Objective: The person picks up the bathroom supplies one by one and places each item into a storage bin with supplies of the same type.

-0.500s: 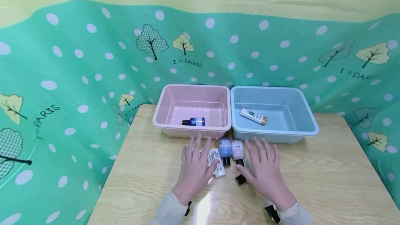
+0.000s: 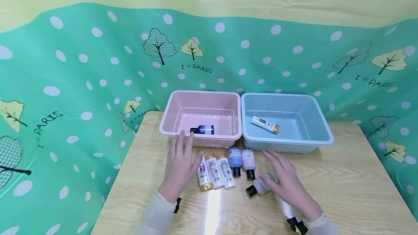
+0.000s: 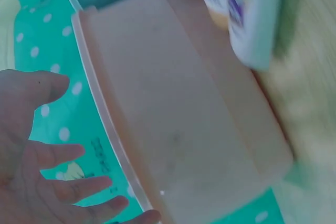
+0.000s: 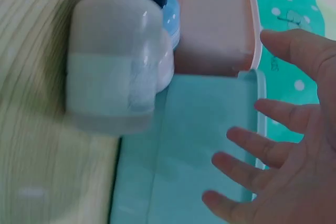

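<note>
My left hand [image 2: 181, 166] is held with fingers spread over the table, just left of three white bottles with gold caps. The leftmost bottle [image 2: 204, 177] has a purple label patch; beside it lie the middle one [image 2: 214, 171] and the right one [image 2: 226, 171]. My right hand [image 2: 289, 180], fingers extended, hovers over a pale lilac-grey bottle [image 2: 262, 185] with a black cap and partly hides it. Between the hands lie a blue bottle [image 2: 235, 157] and a pale pink bottle [image 2: 249, 159], both black-capped. Both wrist views show the left palm [image 3: 31, 182] and right palm [image 4: 299, 182] holding nothing.
Behind the bottles stand a pink bin [image 2: 200, 140] holding a dark blue bottle [image 2: 205, 130], and a light blue bin [image 2: 287, 146] holding a white gold-capped tube [image 2: 265, 124]. The bins sit side by side on the wooden table [image 2: 352, 184], before a green dotted curtain [image 2: 107, 64].
Both hands have moved apart, the left one leftward and the right one rightward. The white bottles and the lilac-grey bottle show more fully now.
</note>
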The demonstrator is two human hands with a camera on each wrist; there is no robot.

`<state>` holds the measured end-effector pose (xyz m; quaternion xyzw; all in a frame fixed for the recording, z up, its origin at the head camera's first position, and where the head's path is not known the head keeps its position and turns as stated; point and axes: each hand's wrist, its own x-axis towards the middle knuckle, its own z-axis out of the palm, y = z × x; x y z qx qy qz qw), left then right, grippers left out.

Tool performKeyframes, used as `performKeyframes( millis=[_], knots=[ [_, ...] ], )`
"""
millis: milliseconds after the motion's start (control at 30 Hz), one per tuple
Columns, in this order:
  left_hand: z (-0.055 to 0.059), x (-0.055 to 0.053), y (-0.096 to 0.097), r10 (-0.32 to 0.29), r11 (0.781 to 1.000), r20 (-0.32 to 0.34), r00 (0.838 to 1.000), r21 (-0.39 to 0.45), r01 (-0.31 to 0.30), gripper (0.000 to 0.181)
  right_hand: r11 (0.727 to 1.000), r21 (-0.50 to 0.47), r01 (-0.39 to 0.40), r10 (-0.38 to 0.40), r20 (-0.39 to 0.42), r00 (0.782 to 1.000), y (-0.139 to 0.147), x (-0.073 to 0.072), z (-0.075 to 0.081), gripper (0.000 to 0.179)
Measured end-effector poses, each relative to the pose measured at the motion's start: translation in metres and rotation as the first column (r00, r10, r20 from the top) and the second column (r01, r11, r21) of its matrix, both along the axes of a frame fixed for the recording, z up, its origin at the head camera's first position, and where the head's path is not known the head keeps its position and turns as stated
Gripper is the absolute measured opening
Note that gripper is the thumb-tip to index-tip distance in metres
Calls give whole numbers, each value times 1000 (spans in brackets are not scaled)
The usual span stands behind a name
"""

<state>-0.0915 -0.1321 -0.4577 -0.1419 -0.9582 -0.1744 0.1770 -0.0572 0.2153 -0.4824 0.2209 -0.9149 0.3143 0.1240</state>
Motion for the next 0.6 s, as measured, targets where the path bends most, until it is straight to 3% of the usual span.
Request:
performKeyframes(
  millis=[233, 367, 467, 600],
  knots=[
    [2, -15, -38, 90, 995, -36, 995, 51, -88, 71, 997, -41, -65, 69, 114, 991, 16, 3, -4, 71],
    [-1, -26, -56, 141, 980, -33, 989, 145, -135, 64, 994, -77, -81, 98, 252, 963, 25, 1, -10, 66],
    [-4, -33, -66, 161, 953, 36, 986, 253, -165, 61, 987, -138, -79, 124, 350, 928, 33, -3, -18, 63],
    [-8, -41, -74, 157, 894, 146, 977, 398, -203, 59, 964, -252, -85, 189, 422, 887, 42, -6, -31, 59]
  ],
)
